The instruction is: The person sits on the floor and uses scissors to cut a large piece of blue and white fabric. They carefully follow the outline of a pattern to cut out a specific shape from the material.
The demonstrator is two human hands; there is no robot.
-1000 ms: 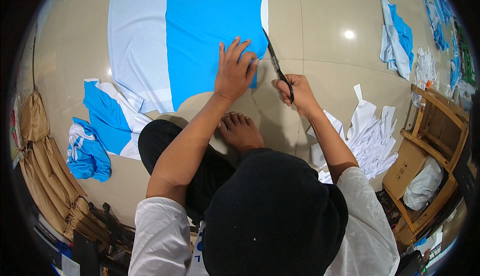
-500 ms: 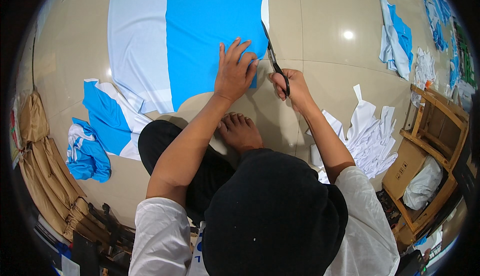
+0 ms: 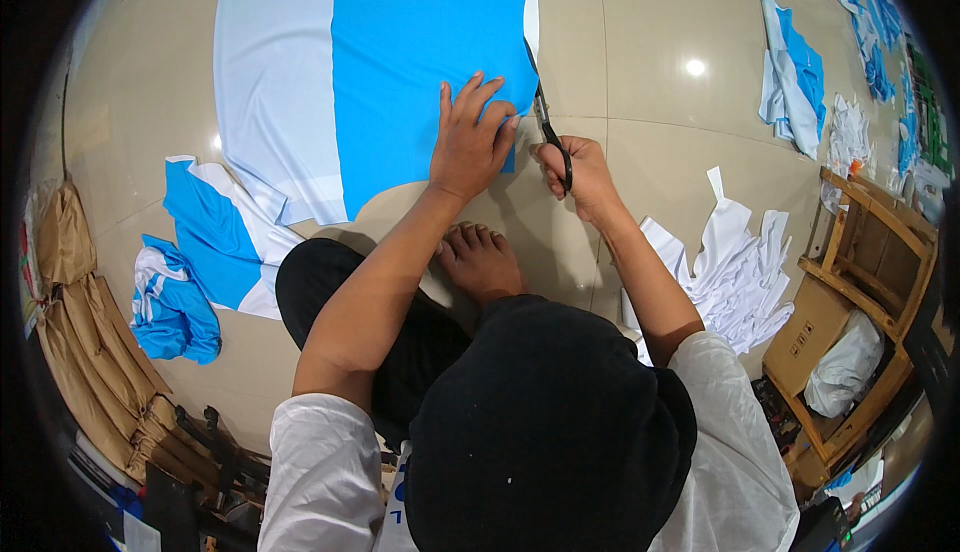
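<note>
A large piece of blue and pale-white fabric (image 3: 400, 52) lies spread on the tiled floor in front of me. My left hand (image 3: 468, 140) rests on its blue part near the right edge, fingers spread and pressing down. With my right hand (image 3: 578, 174) I grip the black handles of a pair of scissors (image 3: 545, 112). Their blades point away from me along the fabric's right edge, where a white curved part shows. Whether the blades are fully closed is hard to make out.
Blue and white cut pieces (image 3: 215, 232) and a crumpled blue garment (image 3: 180, 307) lie at left, beside brown wrapped bundles (image 3: 95, 352). White fabric scraps (image 3: 735, 272) are heaped at right, near a wooden frame (image 3: 850, 282) with a cardboard box (image 3: 800, 337). More blue fabric (image 3: 795, 72) lies far right.
My right hand and the scissors' handles have shifted slightly left, and the handle loops look closer together. The left hand stays on the fabric.
</note>
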